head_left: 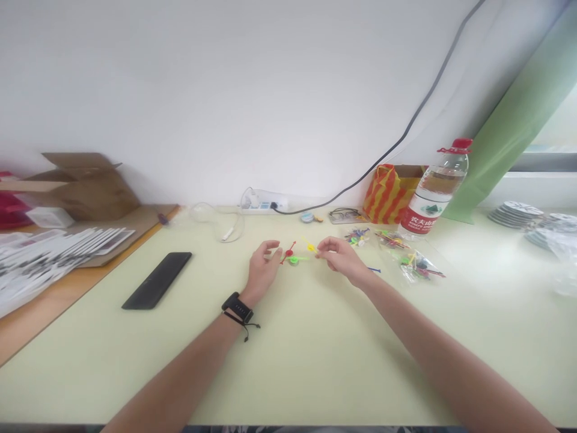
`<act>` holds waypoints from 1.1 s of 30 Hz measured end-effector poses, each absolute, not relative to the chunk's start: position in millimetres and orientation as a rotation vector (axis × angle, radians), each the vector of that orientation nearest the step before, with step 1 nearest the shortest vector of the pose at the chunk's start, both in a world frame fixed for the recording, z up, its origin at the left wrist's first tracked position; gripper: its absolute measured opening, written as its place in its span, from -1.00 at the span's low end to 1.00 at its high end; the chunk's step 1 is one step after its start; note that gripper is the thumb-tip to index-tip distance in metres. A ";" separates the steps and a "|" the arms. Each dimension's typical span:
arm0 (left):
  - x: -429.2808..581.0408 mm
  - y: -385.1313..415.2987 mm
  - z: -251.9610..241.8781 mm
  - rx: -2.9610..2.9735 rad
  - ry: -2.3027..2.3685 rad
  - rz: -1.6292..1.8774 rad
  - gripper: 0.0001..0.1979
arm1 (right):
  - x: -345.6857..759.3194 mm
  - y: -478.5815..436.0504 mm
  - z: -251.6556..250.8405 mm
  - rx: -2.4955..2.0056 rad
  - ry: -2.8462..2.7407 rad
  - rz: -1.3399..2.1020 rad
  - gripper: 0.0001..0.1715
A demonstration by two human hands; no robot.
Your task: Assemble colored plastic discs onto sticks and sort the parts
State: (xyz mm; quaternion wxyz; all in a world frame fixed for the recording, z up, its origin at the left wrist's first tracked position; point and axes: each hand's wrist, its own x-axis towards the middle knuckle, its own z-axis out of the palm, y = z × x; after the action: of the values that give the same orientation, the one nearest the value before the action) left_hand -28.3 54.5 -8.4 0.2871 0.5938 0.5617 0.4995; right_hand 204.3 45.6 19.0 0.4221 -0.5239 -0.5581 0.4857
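My left hand (264, 264), with a black watch on the wrist, rests on the pale green table (288, 349) and pinches a small red plastic piece (288, 252) on a thin stick. My right hand (339, 257) pinches the end of a thin yellow plastic stick (311, 246). Between the two hands a small green plastic piece (295, 260) lies on the table. A blue stick (374, 270) lies just right of my right wrist.
Clear bags of several coloured plastic pieces (417, 264) lie right of my hands, near a water bottle (435, 192) and a striped bag (385, 195). A black phone (157, 280) lies left. Leaflets (49, 255), a cardboard box (85, 183), a power strip (264, 204), glasses (345, 213) and stacked discs (516, 214) surround.
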 end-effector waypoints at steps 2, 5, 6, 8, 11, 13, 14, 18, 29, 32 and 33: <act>-29.7 57.5 -13.6 1.598 1.488 1.288 -0.69 | 197.2 54.1 17.6 -1.354 -1.401 1.200 -0.82; -29.8 58.7 -16.3 1.656 1.472 1.241 -0.66 | 189.5 62.2 13.2 -1.369 -1.414 1.177 -0.82; -29.6 58.6 -16.1 1.676 1.467 1.223 -0.66 | 187.7 64.2 11.4 -1.369 -1.419 1.171 -0.82; -29.2 58.4 -15.1 1.713 1.462 1.194 -0.67 | 185.4 67.5 7.7 -1.370 -1.430 1.158 -0.82; -28.7 58.5 -14.4 1.764 1.462 1.169 -0.70 | 183.3 72.1 4.2 -1.380 -1.448 1.137 -0.83; -28.4 58.8 -15.2 1.799 1.460 1.157 -0.73 | 182.1 75.1 3.6 -1.394 -1.461 1.118 -0.83; -28.3 58.8 -15.9 1.813 1.459 1.151 -0.75 | 181.6 76.5 3.7 -1.401 -1.470 1.107 -0.83; -27.8 58.2 -18.5 1.909 1.487 1.122 -0.76 | 180.3 81.6 5.4 -1.422 -1.526 1.061 -0.82; -25.4 53.6 -15.4 2.053 1.551 1.098 -0.80 | 177.6 85.9 9.0 -1.430 -1.816 0.830 -0.93; -24.6 53.5 -15.5 2.070 1.558 1.086 -0.81 | 175.0 87.0 9.0 -1.445 -1.895 0.772 -0.93; -24.6 53.6 -15.8 2.074 1.561 1.084 -0.81 | 174.1 87.7 9.1 -1.451 -1.918 0.754 -0.92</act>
State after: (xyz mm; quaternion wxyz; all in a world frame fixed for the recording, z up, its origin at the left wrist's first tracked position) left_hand -24.6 53.6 -15.8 0.1637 0.7273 0.5474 0.3801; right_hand 174.1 87.7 9.1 0.3058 -0.5481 -0.7246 0.2848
